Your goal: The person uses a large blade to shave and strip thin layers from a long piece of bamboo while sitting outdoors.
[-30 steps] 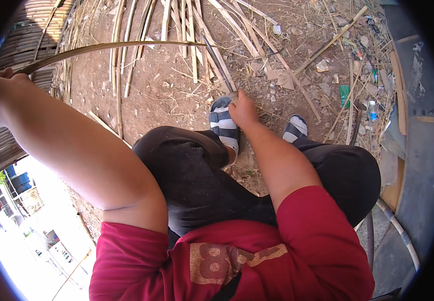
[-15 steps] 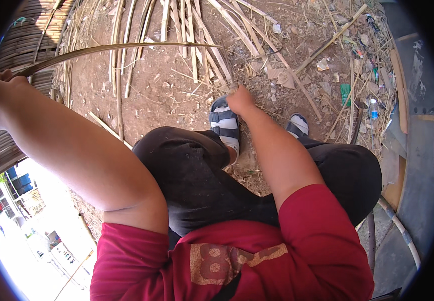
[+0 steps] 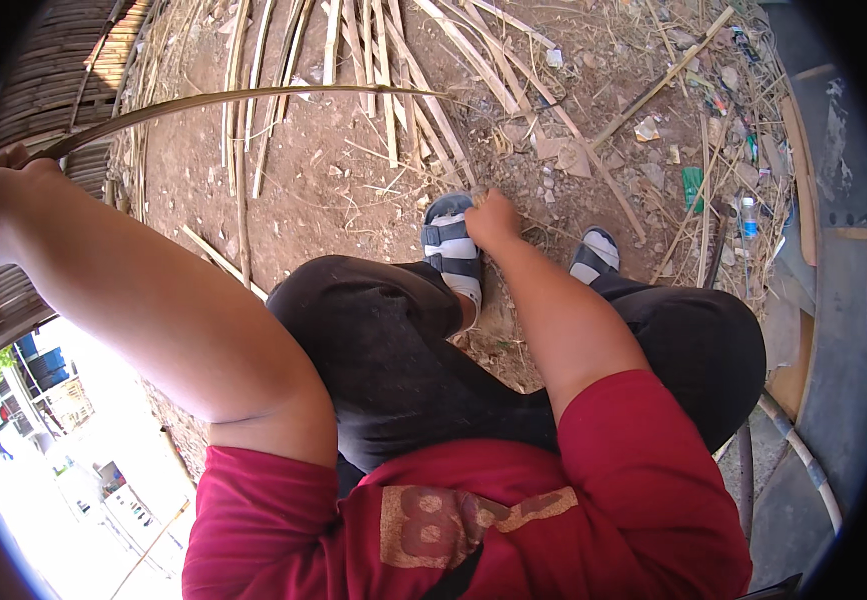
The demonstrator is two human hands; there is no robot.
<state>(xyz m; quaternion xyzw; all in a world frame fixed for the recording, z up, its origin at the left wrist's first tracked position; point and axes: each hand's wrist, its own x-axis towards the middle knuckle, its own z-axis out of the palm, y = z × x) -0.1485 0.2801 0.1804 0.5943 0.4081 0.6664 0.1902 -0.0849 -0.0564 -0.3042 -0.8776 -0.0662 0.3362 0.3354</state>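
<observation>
My left hand (image 3: 8,205) is raised at the far left and closed round the thick end of a long, thin bamboo strip (image 3: 193,103). The strip arches to the right above the ground, and its thin tip ends above my sandalled left foot. My right hand (image 3: 494,220) is low, beside the toe of the grey and white sandal (image 3: 450,245), with its fingers closed. What it grips is hidden or too small to make out. The far end of a light split strip (image 3: 438,130) on the ground points toward that hand.
Several split bamboo strips (image 3: 383,80) lie on the brown dirt ahead. A woven bamboo panel (image 3: 58,85) stands at the left. At the right are scraps, a plastic bottle (image 3: 748,217), green plastic (image 3: 692,188) and a dark grey sheet (image 3: 838,330).
My right hand has shifted slightly toward me and to the right, beside the sandal. My left hand stays raised with the bamboo strip, almost where it was.
</observation>
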